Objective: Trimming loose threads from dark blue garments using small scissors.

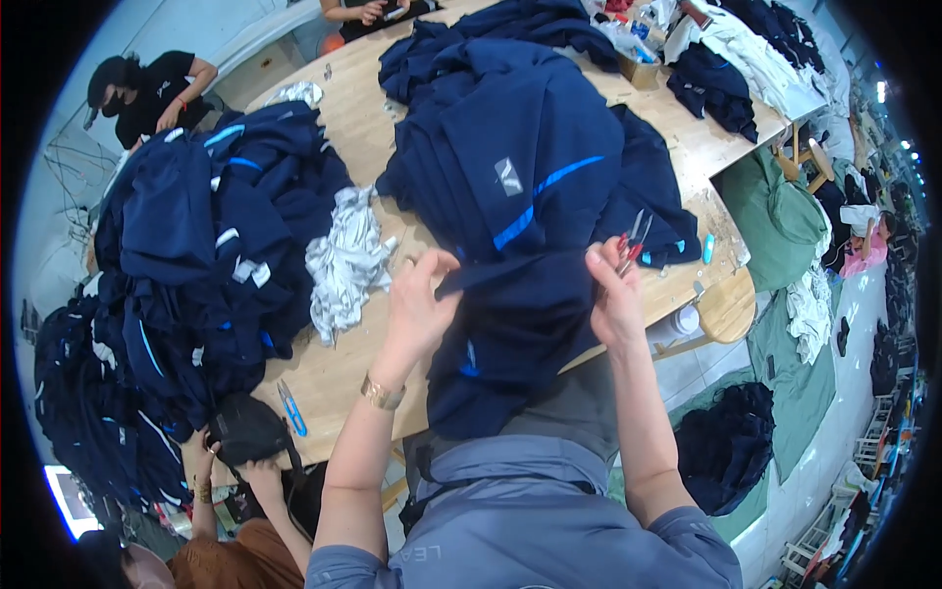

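A navy garment (520, 177) with a bright blue stripe and a white patch lies on the wooden table (358, 128) in front of me, hanging over its near edge. My left hand (417, 299) pinches a fold of this fabric at its lower left. My right hand (616, 294) grips the garment's right edge and also holds small red-handled snips (633, 240), their blades pointing up.
A big heap of navy garments (196, 255) fills the table's left, with crumpled white fabric (345, 260) beside it. Blue scissors (291, 407) lie near the front edge. A co-worker's hands (221, 456) hold dark cloth at lower left. A round wooden stool (728, 304) stands at right.
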The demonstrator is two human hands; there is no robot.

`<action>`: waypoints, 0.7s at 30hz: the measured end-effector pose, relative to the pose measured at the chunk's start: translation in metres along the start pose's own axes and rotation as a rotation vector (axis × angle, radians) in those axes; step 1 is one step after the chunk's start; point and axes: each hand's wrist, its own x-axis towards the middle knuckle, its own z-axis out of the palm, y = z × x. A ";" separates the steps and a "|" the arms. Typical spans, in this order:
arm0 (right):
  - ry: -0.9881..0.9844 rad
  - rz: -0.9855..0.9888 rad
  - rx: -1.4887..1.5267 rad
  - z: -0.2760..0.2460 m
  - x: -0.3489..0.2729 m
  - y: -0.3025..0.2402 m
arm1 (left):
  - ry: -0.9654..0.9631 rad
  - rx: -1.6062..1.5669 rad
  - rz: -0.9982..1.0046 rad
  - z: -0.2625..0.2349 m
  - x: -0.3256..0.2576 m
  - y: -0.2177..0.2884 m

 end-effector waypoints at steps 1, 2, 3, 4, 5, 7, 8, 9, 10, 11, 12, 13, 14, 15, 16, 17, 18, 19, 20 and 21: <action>0.009 -0.031 -0.033 -0.005 0.002 0.000 | 0.075 0.067 0.038 -0.001 -0.003 -0.001; 0.016 -0.065 -0.066 -0.009 0.005 0.001 | 0.068 0.069 0.023 -0.001 -0.008 -0.004; 0.035 -0.073 -0.072 -0.011 0.006 0.002 | 0.031 0.079 -0.046 -0.002 -0.014 -0.008; 0.063 -0.059 -0.081 -0.011 0.003 0.002 | -0.006 0.088 -0.115 -0.004 -0.019 -0.011; 0.072 -0.049 -0.077 -0.015 0.001 0.005 | -0.088 0.084 -0.180 -0.008 -0.026 -0.011; 0.086 -0.028 -0.075 -0.021 -0.002 0.010 | -0.217 0.064 -0.388 -0.009 -0.037 -0.008; 0.093 -0.021 -0.075 -0.022 -0.004 0.011 | -0.337 0.046 -0.584 -0.010 -0.044 -0.006; 0.101 -0.016 -0.075 -0.022 -0.005 0.012 | -0.355 0.015 -0.574 -0.004 -0.057 -0.012; 0.104 -0.011 -0.074 -0.023 -0.006 0.013 | -0.359 0.016 -0.579 -0.002 -0.063 -0.011; 0.097 -0.012 -0.087 -0.024 -0.007 0.013 | -0.488 -0.099 -0.680 0.000 -0.067 -0.009; 0.091 -0.015 -0.100 -0.025 -0.007 0.014 | -0.617 -0.218 -0.777 0.001 -0.071 -0.007; 0.091 -0.013 -0.100 -0.026 -0.007 0.014 | -0.617 -0.218 -0.779 0.002 -0.075 -0.006; 0.114 -0.024 -0.097 -0.028 -0.006 0.014 | -0.552 -0.465 -0.798 0.004 -0.077 -0.006; 0.137 -0.036 -0.093 -0.030 -0.006 0.015 | -0.481 -0.711 -0.808 0.005 -0.079 -0.005; 0.136 -0.040 -0.093 -0.032 -0.006 0.015 | -0.402 -0.956 -0.808 0.006 -0.081 -0.004; 0.161 -0.074 -0.151 -0.035 -0.004 0.016 | -0.301 -1.182 -0.789 0.007 -0.080 0.001; 0.185 -0.108 -0.208 -0.037 -0.004 0.016 | -0.302 -1.182 -0.782 0.006 -0.079 0.004; 0.212 -0.115 -0.245 -0.037 -0.004 0.015 | -0.240 -1.264 -0.704 0.006 -0.078 0.007; 0.209 -0.122 -0.243 -0.038 -0.005 0.014 | -0.178 -1.343 -0.623 0.005 -0.075 0.011; 0.229 -0.120 -0.279 -0.039 -0.005 0.014 | -0.164 -1.377 -0.605 0.003 -0.072 0.016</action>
